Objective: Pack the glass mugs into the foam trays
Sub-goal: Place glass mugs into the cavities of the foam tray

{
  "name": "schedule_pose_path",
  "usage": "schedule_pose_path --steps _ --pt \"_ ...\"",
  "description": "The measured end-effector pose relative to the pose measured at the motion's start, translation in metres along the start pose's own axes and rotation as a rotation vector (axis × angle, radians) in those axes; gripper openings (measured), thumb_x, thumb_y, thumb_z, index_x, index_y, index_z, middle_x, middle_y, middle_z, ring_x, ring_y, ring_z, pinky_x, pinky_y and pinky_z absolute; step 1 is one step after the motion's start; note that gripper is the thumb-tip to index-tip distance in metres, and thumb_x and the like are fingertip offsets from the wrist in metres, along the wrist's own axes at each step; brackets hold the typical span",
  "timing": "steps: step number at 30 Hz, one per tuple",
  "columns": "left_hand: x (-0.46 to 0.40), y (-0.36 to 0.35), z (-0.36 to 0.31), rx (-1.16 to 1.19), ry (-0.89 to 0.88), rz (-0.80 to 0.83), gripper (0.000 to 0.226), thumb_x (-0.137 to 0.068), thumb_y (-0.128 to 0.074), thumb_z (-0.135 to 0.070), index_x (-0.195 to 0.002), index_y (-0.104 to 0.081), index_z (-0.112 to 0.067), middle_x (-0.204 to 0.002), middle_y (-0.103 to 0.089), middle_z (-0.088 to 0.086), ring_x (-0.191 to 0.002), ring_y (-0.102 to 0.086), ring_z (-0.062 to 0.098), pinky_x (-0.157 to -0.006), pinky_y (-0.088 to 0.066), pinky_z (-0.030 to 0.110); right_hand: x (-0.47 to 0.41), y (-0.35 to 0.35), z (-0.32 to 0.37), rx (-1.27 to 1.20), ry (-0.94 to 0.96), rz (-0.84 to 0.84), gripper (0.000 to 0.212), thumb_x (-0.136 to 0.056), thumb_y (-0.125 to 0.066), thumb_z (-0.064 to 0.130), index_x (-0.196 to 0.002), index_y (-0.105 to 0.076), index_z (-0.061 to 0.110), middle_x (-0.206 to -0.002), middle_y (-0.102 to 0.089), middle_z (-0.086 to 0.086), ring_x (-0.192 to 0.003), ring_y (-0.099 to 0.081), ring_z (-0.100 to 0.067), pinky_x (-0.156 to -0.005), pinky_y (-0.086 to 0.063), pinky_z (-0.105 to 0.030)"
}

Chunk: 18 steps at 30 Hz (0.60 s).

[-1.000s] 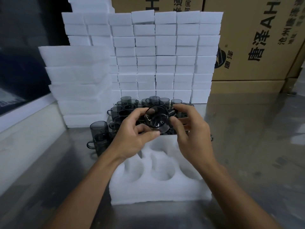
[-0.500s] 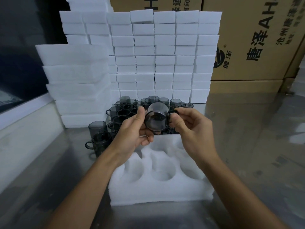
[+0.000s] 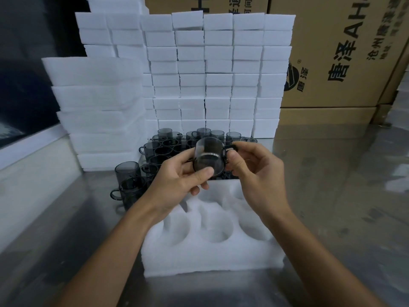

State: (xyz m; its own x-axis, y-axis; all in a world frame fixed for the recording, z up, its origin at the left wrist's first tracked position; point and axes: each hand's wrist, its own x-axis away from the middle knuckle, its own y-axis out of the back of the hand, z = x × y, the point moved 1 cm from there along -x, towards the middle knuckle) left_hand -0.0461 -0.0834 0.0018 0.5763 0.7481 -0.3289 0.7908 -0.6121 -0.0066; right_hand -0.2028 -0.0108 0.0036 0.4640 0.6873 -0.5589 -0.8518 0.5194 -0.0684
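a steel table is stretching across the view, with cardboard boxes standing at the back right. in front of the boxes, stacks of white foam blocks are rising like a wall, and a lower pile of foam sheets is sitting to their left. at the near middle of the table, a white foam tray is lying flat, its round pockets showing nothing inside. behind it, a cluster of smoky glass mugs is standing on the table. both forearms are reaching forward from the bottom edge and meeting above the far end of the tray. the left hand is gripping a tilted glass mug by its body, thumb lying across the base. the right hand is pinching the mug's handle with curled fingers.
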Motion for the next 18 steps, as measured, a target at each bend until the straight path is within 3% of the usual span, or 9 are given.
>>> schedule_pose_path --steps 2,5,11,14,16,18 --pt "0.0 0.001 0.001 -0.028 -0.025 -0.031 0.051 -0.082 -0.074 -0.002 -0.125 -0.059 -0.025 -0.088 -0.073 0.004 -0.073 -0.065 0.02 -0.056 -0.047 0.025 0.001 -0.001 0.001 0.086 0.094 0.013 0.019 -0.09 -0.071 0.014 -0.108 -0.068 0.021 -0.085 -0.072 0.004 -0.078 -0.07 -0.009 -0.072 -0.057 -0.025" --pt "-0.001 0.002 0.003 -0.041 -0.046 -0.064 0.058 -0.08 -0.073 0.006 -0.127 -0.056 -0.024 -0.094 -0.074 0.004 -0.081 -0.068 0.02 -0.059 -0.05 0.026 0.005 -0.003 0.002 0.182 0.23 0.053 0.027 -0.091 -0.069 0.012 -0.116 -0.067 0.022 -0.094 -0.071 0.012 -0.088 -0.07 -0.006 -0.077 -0.054 -0.019" --pt "-0.004 0.003 0.008 -0.104 -0.141 -0.142 0.065 -0.077 -0.074 0.011 -0.12 -0.058 -0.036 -0.104 -0.073 -0.002 -0.088 -0.071 0.016 -0.063 -0.053 0.025 0.009 -0.005 0.006 0.444 0.487 0.055 0.035 -0.091 -0.068 0.006 -0.125 -0.064 0.008 -0.116 -0.063 -0.003 -0.104 -0.06 -0.006 -0.088 -0.051 -0.019" --pt "-0.004 0.002 0.007 -0.2 -0.218 -0.211 0.065 -0.077 -0.075 0.009 -0.118 -0.058 -0.038 -0.102 -0.071 -0.007 -0.087 -0.071 0.016 -0.065 -0.055 0.024 0.012 -0.004 0.009 0.56 0.569 0.135 0.048 -0.088 -0.072 0.012 -0.134 -0.059 0.011 -0.133 -0.052 -0.008 -0.124 -0.051 -0.016 -0.102 -0.046 -0.033" --pt "-0.002 0.001 0.006 -0.307 -0.274 -0.264 0.061 -0.076 -0.075 0.002 -0.119 -0.057 -0.036 -0.099 -0.068 -0.006 -0.083 -0.069 0.02 -0.066 -0.058 0.03 0.014 -0.006 0.009 0.663 0.593 0.211 0.056 -0.087 -0.074 0.019 -0.14 -0.055 0.015 -0.139 -0.051 -0.006 -0.13 -0.048 -0.023 -0.102 -0.043 -0.045" --pt "0.001 -0.001 0.003 -0.441 -0.339 -0.298 0.057 -0.074 -0.072 -0.002 -0.118 -0.057 -0.034 -0.099 -0.064 -0.01 -0.079 -0.066 0.019 -0.066 -0.059 0.032 0.014 -0.007 0.007 0.735 0.594 0.231 0.061 -0.086 -0.075 0.019 -0.142 -0.053 0.018 -0.14 -0.05 -0.007 -0.128 -0.049 -0.026 -0.1 -0.043 -0.048"
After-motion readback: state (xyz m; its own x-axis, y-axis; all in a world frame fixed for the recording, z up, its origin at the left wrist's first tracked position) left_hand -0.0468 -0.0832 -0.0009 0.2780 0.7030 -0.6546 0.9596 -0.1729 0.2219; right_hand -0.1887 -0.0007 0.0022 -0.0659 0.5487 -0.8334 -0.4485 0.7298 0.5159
